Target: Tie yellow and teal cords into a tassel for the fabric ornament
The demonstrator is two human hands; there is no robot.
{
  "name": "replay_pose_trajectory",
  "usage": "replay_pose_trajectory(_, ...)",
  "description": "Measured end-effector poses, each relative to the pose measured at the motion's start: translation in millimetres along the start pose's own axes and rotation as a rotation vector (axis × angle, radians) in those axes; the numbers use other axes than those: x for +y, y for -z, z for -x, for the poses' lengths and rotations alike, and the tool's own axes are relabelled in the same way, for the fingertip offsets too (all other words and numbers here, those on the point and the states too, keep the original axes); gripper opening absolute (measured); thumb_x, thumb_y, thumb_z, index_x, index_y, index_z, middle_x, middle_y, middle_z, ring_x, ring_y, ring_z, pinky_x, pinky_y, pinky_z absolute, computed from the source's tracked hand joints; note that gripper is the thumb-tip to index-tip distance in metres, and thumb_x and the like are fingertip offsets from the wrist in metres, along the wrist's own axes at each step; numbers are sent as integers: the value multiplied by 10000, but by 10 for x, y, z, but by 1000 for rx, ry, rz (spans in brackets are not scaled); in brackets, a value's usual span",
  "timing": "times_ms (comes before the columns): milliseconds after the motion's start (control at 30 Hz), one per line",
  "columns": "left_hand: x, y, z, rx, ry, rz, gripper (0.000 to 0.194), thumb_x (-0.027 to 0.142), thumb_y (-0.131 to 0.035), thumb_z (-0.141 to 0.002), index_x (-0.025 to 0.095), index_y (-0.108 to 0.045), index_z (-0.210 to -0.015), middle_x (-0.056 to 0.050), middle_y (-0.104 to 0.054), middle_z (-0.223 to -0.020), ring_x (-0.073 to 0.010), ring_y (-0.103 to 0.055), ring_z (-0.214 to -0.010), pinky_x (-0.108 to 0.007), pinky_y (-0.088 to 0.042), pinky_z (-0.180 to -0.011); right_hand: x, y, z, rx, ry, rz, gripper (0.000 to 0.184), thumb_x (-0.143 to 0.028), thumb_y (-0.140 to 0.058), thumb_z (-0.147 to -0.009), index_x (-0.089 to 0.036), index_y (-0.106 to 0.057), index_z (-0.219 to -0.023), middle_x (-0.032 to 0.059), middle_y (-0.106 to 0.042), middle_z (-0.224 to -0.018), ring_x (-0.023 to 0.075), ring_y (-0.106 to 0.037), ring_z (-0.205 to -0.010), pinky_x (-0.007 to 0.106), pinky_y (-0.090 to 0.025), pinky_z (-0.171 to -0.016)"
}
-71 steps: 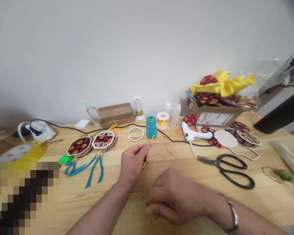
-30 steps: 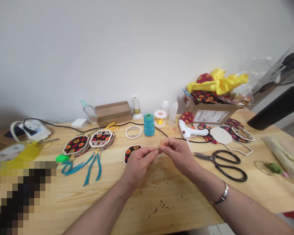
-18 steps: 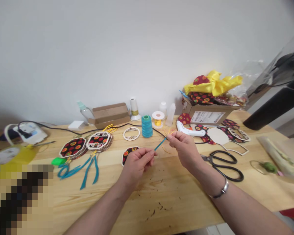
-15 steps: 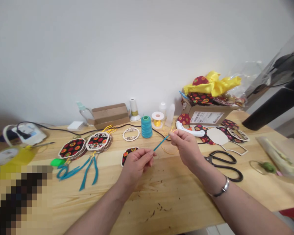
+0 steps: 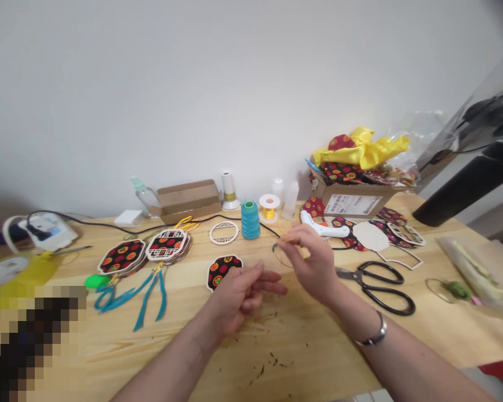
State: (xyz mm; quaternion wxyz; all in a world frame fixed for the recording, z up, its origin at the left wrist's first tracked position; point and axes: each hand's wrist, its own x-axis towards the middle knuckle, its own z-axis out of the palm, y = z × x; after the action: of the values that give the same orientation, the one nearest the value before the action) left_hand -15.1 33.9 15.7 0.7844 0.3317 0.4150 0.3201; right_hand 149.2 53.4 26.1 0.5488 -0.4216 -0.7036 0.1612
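Note:
My right hand (image 5: 308, 261) is closed in a pinch at the middle of the table. A thin yellow cord (image 5: 281, 259) loops down from its fingertips, and a small teal end of thread (image 5: 274, 247) pokes out beside them. To the left, my left hand (image 5: 246, 295) has its fingers stretched out and holds nothing. Partly behind it lies a patterned dark fabric plaque (image 5: 220, 272) with a pale rim. Black-handled scissors (image 5: 362, 279) lie right of my right hand, their blade tips hidden by it. A teal thread cone (image 5: 250, 222) stands upright behind my hands.
At left lie stacked plaques (image 5: 167, 245) with teal tassels (image 5: 159, 296). A white glue gun (image 5: 324, 228) and a cardboard box (image 5: 352, 200) of fabrics are at right. A round wooden lattice (image 5: 224, 233), a spool of yellow cord (image 5: 269, 207) and a black cable (image 5: 205, 216) lie behind.
The teal strand stretched between both hands has left my left hand, whose fingers have spread. My right hand has turned and moved slightly down, with only a teal tip showing.

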Motion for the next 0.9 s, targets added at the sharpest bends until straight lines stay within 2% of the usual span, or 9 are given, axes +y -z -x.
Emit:
replay_pose_trajectory(100,5,35,-22,30,-48,170,326,426,-621,-739,103,-664,-723,-29,-606,-602,20,-205,-345,-156,-68,-349,-90,-76,124,-229,298,182,141,-134,-484,-829,-180,-613,-794,45,-567,-749,153,-472,-727,298,-375,-670)
replay_pose_trajectory(200,25,70,-39,114,-173,163,214,304,-712,-674,101,-652,-702,29,-513,-548,15,-267,-386,-134,-126,-362,-137,-110,181,-383,510,289,173,-105,-455,-832,-156,-609,-772,42,-574,-737,148,-438,-712,303,-350,-657)
replay_pose_trajectory(300,44,90,-43,167,-252,78,241,305,-700,-685,91,-662,-789,19,-526,-601,20,-241,-398,-133,-135,-373,-152,-112,179,-445,608,330,189,-76,-439,-827,-134,-586,-724,38,-568,-737,146,-431,-733,297,-337,-656)
replay_pose_trajectory(400,39,94,-44,205,-295,10,256,325,-673,-709,93,-662,-816,18,-517,-602,16,-236,-402,-140,-139,-384,-148,-109,165,-467,639,346,187,-72,-433,-827,-129,-584,-732,35,-557,-732,144,-428,-734,292,-331,-657)
replay_pose_trajectory(600,-3,76,-34,255,-313,-46,233,340,-650,-727,135,-662,-835,24,-509,-583,-18,-318,-438,-158,-216,-433,-147,-95,161,-553,606,344,136,-104,-469,-807,-143,-592,-766,47,-570,-773,148,-442,-737,294,-331,-644)
replay_pose_trajectory(733,-1,53,-5,278,-366,-144,228,348,-635,-741,136,-670,-814,31,-482,-565,-40,-338,-478,-177,-240,-466,-187,-68,160,-564,547,199,132,-235,-526,-801,-141,-590,-734,58,-585,-751,158,-466,-733,305,-355,-650)
replay_pose_trajectory(800,9,37,12,280,-394,-195,236,354,-618,-755,135,-674,-824,46,-437,-528,-46,-316,-476,-185,-230,-469,-192,-62,155,-476,429,70,195,-246,-508,-820,-143,-580,-670,43,-570,-667,137,-460,-659,286,-363,-619)
replay_pose_trajectory(900,27,13,35,276,-434,-275,233,350,-599,-768,129,-673,-781,61,-361,-488,-56,-286,-478,-199,-214,-468,-151,-72,128,-251,76,-43,275,-239,-497,-840,-150,-549,-585,10,-514,-566,107,-441,-571,250,-361,-566)
